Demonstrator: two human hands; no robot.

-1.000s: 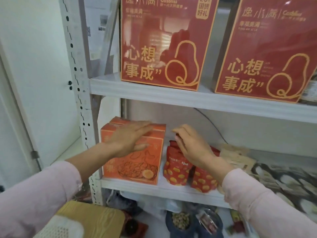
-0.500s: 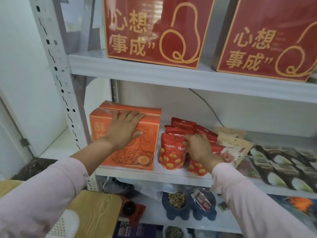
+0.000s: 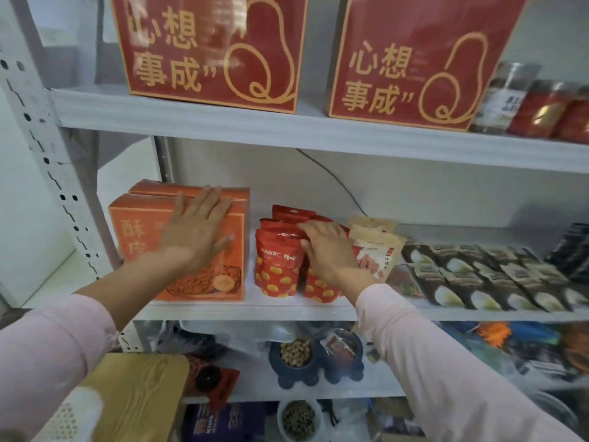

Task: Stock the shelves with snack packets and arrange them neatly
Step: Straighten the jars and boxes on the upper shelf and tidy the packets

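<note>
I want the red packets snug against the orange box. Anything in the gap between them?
Nothing visible: only a bare strip of shelf lies between the red packets and the orange box. The right hand grips them.

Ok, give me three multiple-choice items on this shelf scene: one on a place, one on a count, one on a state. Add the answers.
1. Where do the red snack packets stand?
A. On the floor.
B. On the middle shelf, just right of the orange box.
C. Inside a bowl.

2. How many large red boxes stand on the upper shelf?
A. One.
B. Two.
C. Four.

3. How does the left hand lie?
A. Flat, fingers straight, against the orange box.
B. Curled round a packet.
C. Hanging free below the shelf.

Answers:
1 B: the packets stand next to the box on the same board.
2 B: two such boxes stand side by side.
3 A: the palm lies on the box's front, with the fingers reaching over its top edge.
</note>
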